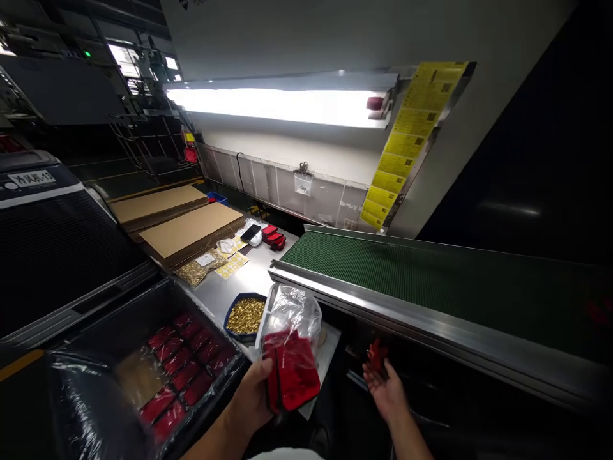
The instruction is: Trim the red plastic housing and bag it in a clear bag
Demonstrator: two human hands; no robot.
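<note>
My left hand (256, 393) grips red, black-edged flat pieces (293, 374) at their left side, thumb on top. A clear plastic bag (297, 310) lies over their far end; whether they are inside it, I cannot tell. To the right, my right hand (387, 391) is palm up below the conveyor edge, fingers and thumb apart. A small red object (377, 353) shows just beyond its fingertips, blurred and dark; its kind and whether it touches them are unclear. Beyond my left hand stands a dark blue tray (228, 327) of small gold-coloured parts.
At left, a plastic-lined box (100, 358) contains rows of wrapped red packs. A green conveyor belt (373, 268) runs rightward. Farther back are cardboard sheets (191, 227), a bag of gold parts (198, 268), a phone (250, 233) and stacked red pieces (274, 237).
</note>
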